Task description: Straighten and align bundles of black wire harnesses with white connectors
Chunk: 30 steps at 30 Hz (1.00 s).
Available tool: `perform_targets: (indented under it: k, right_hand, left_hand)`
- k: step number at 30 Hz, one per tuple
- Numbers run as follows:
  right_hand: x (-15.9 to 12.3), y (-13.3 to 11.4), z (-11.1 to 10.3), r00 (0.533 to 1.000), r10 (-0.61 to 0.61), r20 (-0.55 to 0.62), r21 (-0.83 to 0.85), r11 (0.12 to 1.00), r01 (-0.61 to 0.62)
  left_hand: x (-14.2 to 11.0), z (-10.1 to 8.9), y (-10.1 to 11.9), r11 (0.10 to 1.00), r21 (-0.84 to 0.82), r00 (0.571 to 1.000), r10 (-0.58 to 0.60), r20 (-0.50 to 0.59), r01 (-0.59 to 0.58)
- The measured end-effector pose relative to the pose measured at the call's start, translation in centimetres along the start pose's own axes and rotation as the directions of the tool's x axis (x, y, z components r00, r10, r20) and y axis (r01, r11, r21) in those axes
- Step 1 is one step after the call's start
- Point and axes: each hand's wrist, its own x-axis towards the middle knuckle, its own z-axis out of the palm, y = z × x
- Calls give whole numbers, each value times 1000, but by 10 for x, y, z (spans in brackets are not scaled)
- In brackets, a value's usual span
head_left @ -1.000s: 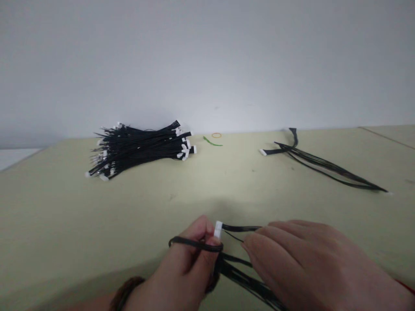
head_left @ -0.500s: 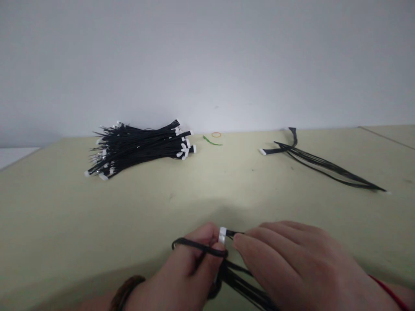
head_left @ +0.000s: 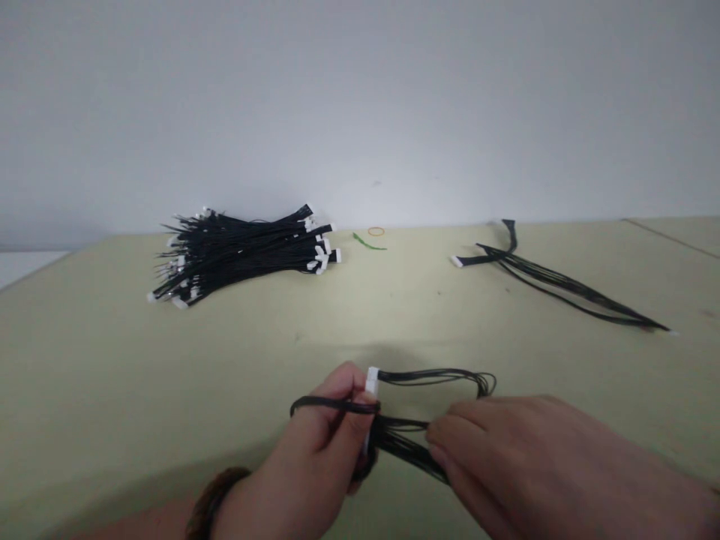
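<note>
Newly exposed just beyond the right fingers (head_left: pixel 450 431), upper black wires (head_left: pixel 406 376) are seen bowed from the white connector (head_left: pixel 372 382) pinched between the left fingers (head_left: pixel 355 431), while lower strands (head_left: pixel 403 448) are gripped by the right, handling presumably having been shifted to these.

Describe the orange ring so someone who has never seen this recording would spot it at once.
Look at the far edge of the pale table, where it meets the wall. Just past the right end of the big pile of black cables lies a small, thin orange ring. The green strip in front of it is no closed loop.
</note>
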Motion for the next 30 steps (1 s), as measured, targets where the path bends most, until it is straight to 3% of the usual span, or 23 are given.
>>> perform_targets:
  k: [5,9,11,13,14,16,17,19,22,26,28,30]
  right_hand:
    - [21,-8,-1,995,89,-32,190,978,-82]
    - [21,-9,2,982,109,-155,191,978,-78]
    - [21,-7,-2,983,122,-136,210,973,-92]
    - [21,-1,-12,987,160,1,357,922,-150]
    - [21,5,-19,977,161,141,474,855,-209]
    - [20,22,-33,917,46,396,695,637,-333]
    - [19,32,-40,888,-50,457,768,526,-366]
    - [17,55,-48,928,-130,349,876,397,-273]
    - [20,84,-51,998,-20,55,905,423,-41]
    - [28,94,-48,969,185,-161,897,438,66]
    - [30,89,-49,965,183,-189,909,404,102]
    - [29,81,-49,992,84,-90,935,351,55]
  left_hand:
    - [-3,0,2,999,21,999,28,40,-29]
    - [-2,0,1,999,-7,999,31,42,-31]
    - [0,1,1,1000,-24,999,17,40,-16]
    - [1,2,2,999,-43,999,-6,47,8]
    - [2,2,2,999,-46,999,-15,45,17]
    - [2,3,4,998,-49,999,-39,26,40]
    - [2,3,4,997,-47,999,-53,12,53]
    - [2,3,5,997,-46,998,-66,-3,66]
    - [2,3,4,997,-44,998,-67,6,67]
    - [3,2,3,996,-28,996,-85,2,85]
    - [3,2,4,996,-14,996,-86,-1,86]
    - [3,2,4,997,-5,997,-74,6,74]
